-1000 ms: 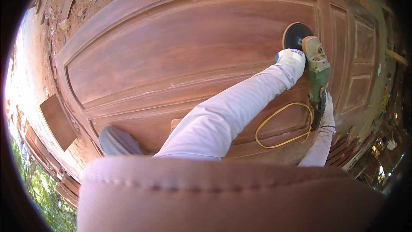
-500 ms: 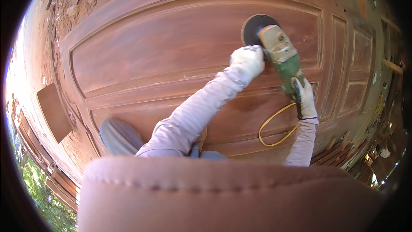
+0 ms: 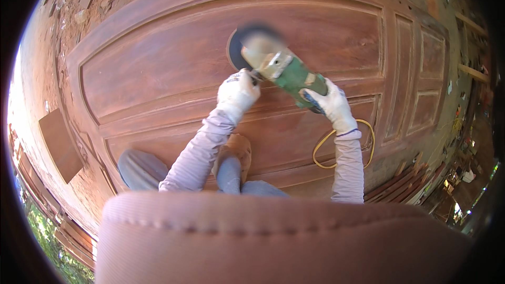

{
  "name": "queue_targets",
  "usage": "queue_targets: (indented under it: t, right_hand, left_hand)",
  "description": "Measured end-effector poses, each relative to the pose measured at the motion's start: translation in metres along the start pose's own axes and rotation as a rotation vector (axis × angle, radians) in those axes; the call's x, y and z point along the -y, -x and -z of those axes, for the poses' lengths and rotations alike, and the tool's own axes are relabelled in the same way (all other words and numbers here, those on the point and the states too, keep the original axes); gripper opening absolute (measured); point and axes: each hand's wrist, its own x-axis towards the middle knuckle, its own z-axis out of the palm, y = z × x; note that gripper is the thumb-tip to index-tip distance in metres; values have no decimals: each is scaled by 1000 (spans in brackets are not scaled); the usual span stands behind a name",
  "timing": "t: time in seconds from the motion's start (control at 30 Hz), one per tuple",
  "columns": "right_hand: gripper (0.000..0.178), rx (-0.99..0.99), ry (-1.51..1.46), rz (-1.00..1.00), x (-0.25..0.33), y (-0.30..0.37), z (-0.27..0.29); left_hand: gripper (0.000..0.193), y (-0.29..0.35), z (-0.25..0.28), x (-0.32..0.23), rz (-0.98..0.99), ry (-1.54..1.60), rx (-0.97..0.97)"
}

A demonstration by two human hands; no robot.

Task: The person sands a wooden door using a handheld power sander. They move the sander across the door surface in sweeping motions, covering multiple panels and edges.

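Observation:
A green angle grinder (image 3: pixel 295 78) with a dark round disc (image 3: pixel 238 52) lies across the middle of a large brown wooden door (image 3: pixel 179 52). My left hand (image 3: pixel 238 92), in a white glove, is closed round the side handle close to the disc. At the rear of the body, my gloved right hand (image 3: pixel 334 106) grips the tool. The grinder's head is blurred by motion. Whether the disc touches the panel cannot be made out. A yellow cord (image 3: pixel 319 153) loops on the door beside my right forearm.
My knee and a brown boot (image 3: pixel 239 152) are at the door's near side. To the left, a flat brown board (image 3: pixel 60 144) lies on the dusty ground. Stacked wooden strips (image 3: pixel 400 186) are at the lower right, and debris lies along the far left.
Both hands have carried the grinder left across the door panel, and its body has turned more sideways. My boot has come into fuller view.

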Motion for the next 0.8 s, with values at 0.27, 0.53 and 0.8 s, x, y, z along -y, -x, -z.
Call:
queue_targets:
  t: [0.27, 0.53, 0.8]
  right_hand:
    - [48, -80, -220, -53, -90, 0, 82]
    - [54, -123, -336, -110, -164, 9, 151]
    - [61, -141, -547, -269, -213, 6, 194]
  left_hand:
    - [25, -31, -41, -105, -153, 54, 174]
    - [30, -62, -76, -195, -237, 34, 402]
    - [27, -87, -106, -255, -295, 18, 453]
